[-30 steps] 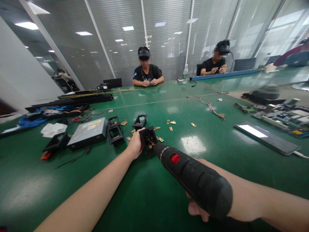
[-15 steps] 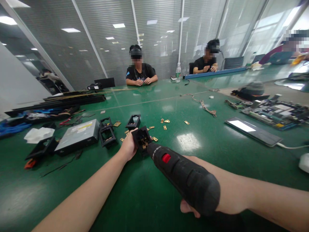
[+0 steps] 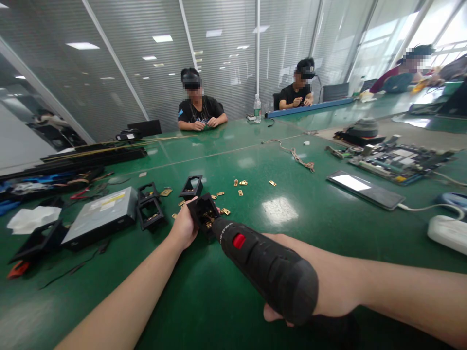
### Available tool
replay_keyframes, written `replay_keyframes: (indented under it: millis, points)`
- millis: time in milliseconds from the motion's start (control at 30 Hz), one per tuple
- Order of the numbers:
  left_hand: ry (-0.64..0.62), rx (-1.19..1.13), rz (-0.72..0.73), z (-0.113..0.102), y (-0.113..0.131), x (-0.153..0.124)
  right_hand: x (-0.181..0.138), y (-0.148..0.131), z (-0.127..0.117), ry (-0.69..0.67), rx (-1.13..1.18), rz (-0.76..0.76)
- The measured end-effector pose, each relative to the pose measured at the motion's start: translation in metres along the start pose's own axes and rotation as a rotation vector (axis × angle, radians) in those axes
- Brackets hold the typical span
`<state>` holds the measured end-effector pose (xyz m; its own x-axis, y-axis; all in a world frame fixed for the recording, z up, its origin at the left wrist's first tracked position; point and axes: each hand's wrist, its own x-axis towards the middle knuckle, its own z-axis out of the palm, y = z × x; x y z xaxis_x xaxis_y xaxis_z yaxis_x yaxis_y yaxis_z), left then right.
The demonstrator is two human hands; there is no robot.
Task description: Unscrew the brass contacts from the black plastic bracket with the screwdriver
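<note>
My left hand is closed around a black box-shaped frame, tilted so its open side faces me, with brass-coloured parts inside. In my right hand is a black power screwdriver with a red switch on top. Its nose points into the frame; the tip is hidden by the tool body. Just beyond lie several small brass plates with holes. Another black frame rests behind my left hand, and two more, including a near one, stand to the left.
A silver disc drive lies at left beside a white tissue. To the right are a phone on a white cable and a circuit board. A bundled cord lies farther back. Two people sit across the table, near a bottle.
The whole view has swung slightly right, so things appear farther left. Both hands keep their hold, and the screwdriver stays pointed into the black frame.
</note>
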<state>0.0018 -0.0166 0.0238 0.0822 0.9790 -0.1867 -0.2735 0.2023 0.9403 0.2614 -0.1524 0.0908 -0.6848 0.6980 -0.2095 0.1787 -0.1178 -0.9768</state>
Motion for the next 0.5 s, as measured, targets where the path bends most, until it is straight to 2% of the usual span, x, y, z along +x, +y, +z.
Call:
replay_keyframes:
  millis: [200, 367, 500]
  points:
    - [0.016, 0.004, -0.006, 0.0016, 0.0018, -0.0002, -0.001, -0.0022, 0.0003, 0.055, -0.086, -0.046]
    - [0.026, 0.015, -0.013, 0.0036, 0.0044, -0.0025, 0.0018, 0.0027, -0.002, -0.018, -0.045, -0.022]
    - [0.03, 0.009, -0.023, 0.0043, 0.005, -0.0032, 0.0025, 0.0059, -0.0034, -0.017, -0.019, -0.019]
